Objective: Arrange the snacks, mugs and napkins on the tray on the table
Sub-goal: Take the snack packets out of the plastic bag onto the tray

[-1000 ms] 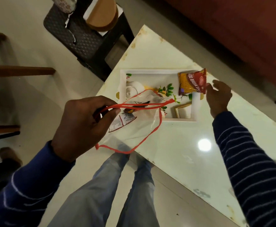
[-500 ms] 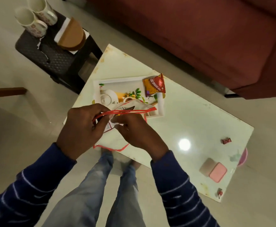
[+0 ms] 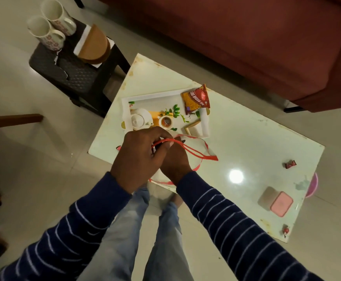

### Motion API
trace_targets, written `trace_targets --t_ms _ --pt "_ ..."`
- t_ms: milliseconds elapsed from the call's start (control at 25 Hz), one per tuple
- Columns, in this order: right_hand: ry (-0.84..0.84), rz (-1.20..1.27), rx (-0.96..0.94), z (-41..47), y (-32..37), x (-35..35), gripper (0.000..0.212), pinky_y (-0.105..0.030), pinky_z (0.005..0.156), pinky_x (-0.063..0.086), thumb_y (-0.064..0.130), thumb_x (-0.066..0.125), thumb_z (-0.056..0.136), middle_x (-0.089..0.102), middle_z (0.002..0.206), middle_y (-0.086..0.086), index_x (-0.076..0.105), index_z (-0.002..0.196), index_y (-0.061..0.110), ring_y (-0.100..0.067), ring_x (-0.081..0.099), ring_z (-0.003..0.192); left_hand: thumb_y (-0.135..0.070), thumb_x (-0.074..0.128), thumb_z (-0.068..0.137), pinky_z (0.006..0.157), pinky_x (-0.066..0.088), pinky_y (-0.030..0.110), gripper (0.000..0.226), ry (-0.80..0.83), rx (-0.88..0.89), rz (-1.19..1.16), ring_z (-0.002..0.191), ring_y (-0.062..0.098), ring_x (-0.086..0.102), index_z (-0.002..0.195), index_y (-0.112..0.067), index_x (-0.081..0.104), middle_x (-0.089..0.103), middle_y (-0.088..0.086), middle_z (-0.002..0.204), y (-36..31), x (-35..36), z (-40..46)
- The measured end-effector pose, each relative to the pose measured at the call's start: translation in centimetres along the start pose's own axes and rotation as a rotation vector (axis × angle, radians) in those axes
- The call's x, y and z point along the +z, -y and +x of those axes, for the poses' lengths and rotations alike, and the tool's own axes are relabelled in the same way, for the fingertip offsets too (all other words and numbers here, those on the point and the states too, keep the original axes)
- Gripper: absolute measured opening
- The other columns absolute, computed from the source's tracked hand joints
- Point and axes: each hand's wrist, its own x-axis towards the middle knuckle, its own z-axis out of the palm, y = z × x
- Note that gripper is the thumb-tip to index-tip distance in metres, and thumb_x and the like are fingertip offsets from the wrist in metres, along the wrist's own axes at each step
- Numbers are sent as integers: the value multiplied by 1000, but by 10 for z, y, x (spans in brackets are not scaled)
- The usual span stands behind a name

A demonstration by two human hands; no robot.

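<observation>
My left hand (image 3: 139, 159) grips the red handles of a clear plastic bag (image 3: 198, 148) over the table's near edge. My right hand (image 3: 175, 162) is tucked under the left one at the bag's mouth, its fingers hidden. Beyond them lies a white tray (image 3: 151, 96) printed with a teapot picture. A red and yellow snack packet (image 3: 195, 99) rests on the tray's far right corner. Two flowered mugs (image 3: 46, 33) stand on a black stool (image 3: 74, 76) at the upper left. White napkins (image 3: 82, 40) sit beside them in a brown holder (image 3: 95, 45).
The white table (image 3: 246, 138) also carries a wrapped candy (image 3: 290, 164) at its right edge, another candy (image 3: 285, 231) at the near right corner, and a pink box (image 3: 281, 203). A red sofa (image 3: 246, 37) runs behind the table. My legs stand at its near edge.
My right hand left the snack packet on the tray and came back to the bag's mouth, under my left hand. The view has widened to show the stool and the whole table.
</observation>
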Motion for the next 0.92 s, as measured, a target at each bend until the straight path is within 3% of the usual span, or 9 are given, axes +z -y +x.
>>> trace_targets --t_ms 120,240,320,440,520,640,800,920 --pt "-227 47 -37 -13 1 -24 23 -36 86 51 9 49 100 71 99 -10 70 108 11 -28 66 95 -23 70 89 68 53 25 17 -26 -33 16 69 11 62 99 -9 72 74 5 84 12 -1 3" --pt "-284 59 -88 -43 -8 -49 22 -31 77 52 19 60 95 75 103 -2 72 113 23 -24 69 94 -18 71 89 64 46 17 16 -73 -43 80 68 14 65 98 -5 72 75 9 85 23 -2 6" --pt "-402 234 -31 -70 -19 -68 21 -31 78 55 23 62 91 77 101 2 75 108 23 -19 71 91 -18 72 88 66 42 13 17 -92 -73 103 70 13 63 98 -5 71 75 11 89 32 -5 8" --pt "-536 676 132 -89 -46 -97 16 -17 73 58 22 61 95 75 91 8 74 103 18 -3 70 84 -19 71 89 71 48 24 19 -90 -96 142 72 24 69 99 -4 71 75 13 87 44 -4 8" --pt "-578 972 248 -87 -68 -106 14 -23 66 61 23 60 97 75 90 3 71 102 15 -10 73 81 -20 71 89 69 48 24 18 -80 -96 178 65 19 65 98 -5 72 75 12 85 49 -1 7" --pt "-534 1163 354 -69 -105 -98 16 -31 69 62 24 54 100 75 99 -2 67 108 19 -20 75 87 -19 71 88 61 42 16 16 -52 -83 210 59 9 50 95 -5 72 74 11 79 54 0 1" --pt "-447 1261 455 -35 -155 -55 19 -30 73 61 27 54 101 74 103 -4 65 112 17 -22 74 92 -18 70 88 61 36 10 12 -13 -79 247 55 7 45 90 -7 72 72 8 73 60 -10 -7" --pt "-313 1268 539 -1 -185 -14 29 -40 85 60 26 54 100 71 108 -13 63 121 7 -25 72 94 -18 70 87 59 35 16 10 -7 -79 282 54 8 45 88 -9 72 71 6 71 66 -21 -6"
